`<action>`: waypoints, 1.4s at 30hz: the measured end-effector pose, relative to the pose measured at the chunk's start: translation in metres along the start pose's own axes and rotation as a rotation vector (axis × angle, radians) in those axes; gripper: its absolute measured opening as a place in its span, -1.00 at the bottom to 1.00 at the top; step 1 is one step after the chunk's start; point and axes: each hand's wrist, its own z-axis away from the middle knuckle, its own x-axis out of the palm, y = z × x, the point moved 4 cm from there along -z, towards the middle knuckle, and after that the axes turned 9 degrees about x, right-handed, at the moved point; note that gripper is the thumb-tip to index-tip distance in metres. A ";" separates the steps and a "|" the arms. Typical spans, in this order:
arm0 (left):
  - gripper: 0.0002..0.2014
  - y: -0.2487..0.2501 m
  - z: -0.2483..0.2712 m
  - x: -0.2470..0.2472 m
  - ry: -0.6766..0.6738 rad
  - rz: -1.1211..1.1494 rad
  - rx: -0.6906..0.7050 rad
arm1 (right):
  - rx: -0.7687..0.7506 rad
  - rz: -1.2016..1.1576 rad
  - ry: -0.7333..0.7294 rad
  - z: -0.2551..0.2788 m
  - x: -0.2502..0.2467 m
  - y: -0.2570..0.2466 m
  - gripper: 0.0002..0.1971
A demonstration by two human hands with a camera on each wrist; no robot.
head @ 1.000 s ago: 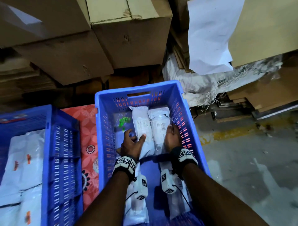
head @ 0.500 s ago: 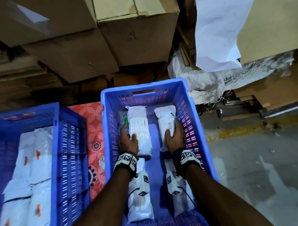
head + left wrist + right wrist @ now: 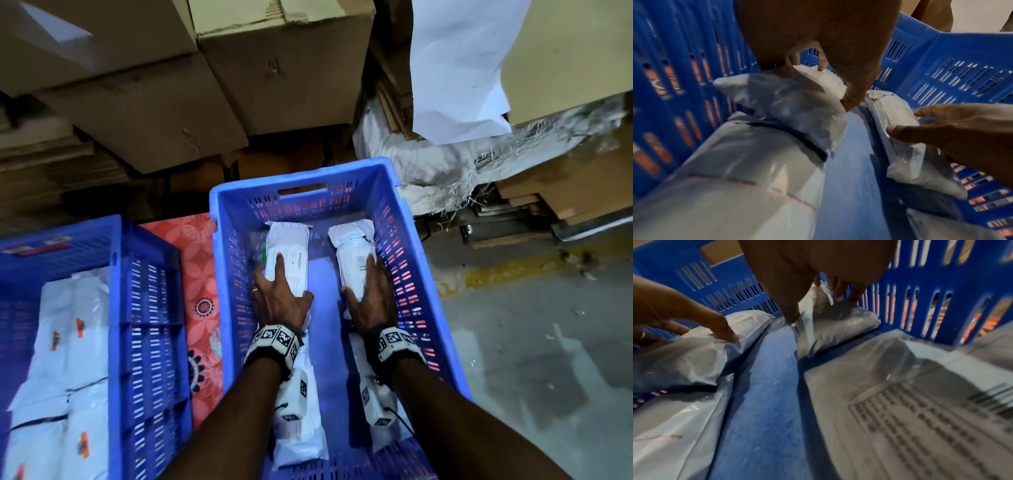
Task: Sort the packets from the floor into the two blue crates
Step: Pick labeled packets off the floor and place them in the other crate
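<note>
Both my hands are inside the right blue crate (image 3: 301, 171). My left hand (image 3: 279, 291) lies flat on a white packet (image 3: 291, 246) by the crate's left wall, fingers straight and thumb at its inner edge. My right hand (image 3: 368, 291) rests the same way on a second white packet (image 3: 352, 246) by the right wall. In the left wrist view the left hand (image 3: 818, 48) covers its packet (image 3: 797, 105). In the right wrist view the right hand (image 3: 818, 272) presses its packet (image 3: 834, 324). Two more packets (image 3: 301, 442) lie under my wrists. The left blue crate (image 3: 116, 274) holds several white packets (image 3: 68, 342).
A red floral mat (image 3: 198, 274) lies between the crates. Stacked cardboard boxes (image 3: 274, 68) and a torn white sack (image 3: 445, 164) crowd the back. Bare concrete floor (image 3: 531, 342) with a yellow line stretches to the right of the crate.
The two far packets, side by side in the crate's middle a second ago, now lie apart against the side walls. Both hands moved outward with them and flattened.
</note>
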 end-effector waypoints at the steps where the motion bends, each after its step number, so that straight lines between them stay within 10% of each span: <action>1: -0.06 0.000 0.002 -0.001 0.013 -0.030 -0.003 | 0.003 0.002 0.004 0.001 0.000 -0.001 -0.17; 16: -0.30 0.006 0.020 0.021 0.094 -0.356 0.095 | -0.122 0.331 0.073 -0.017 0.002 -0.024 -0.32; 42: -0.39 -0.019 -0.021 0.056 0.171 -0.286 0.068 | -0.292 0.405 0.089 -0.046 0.033 -0.008 -0.37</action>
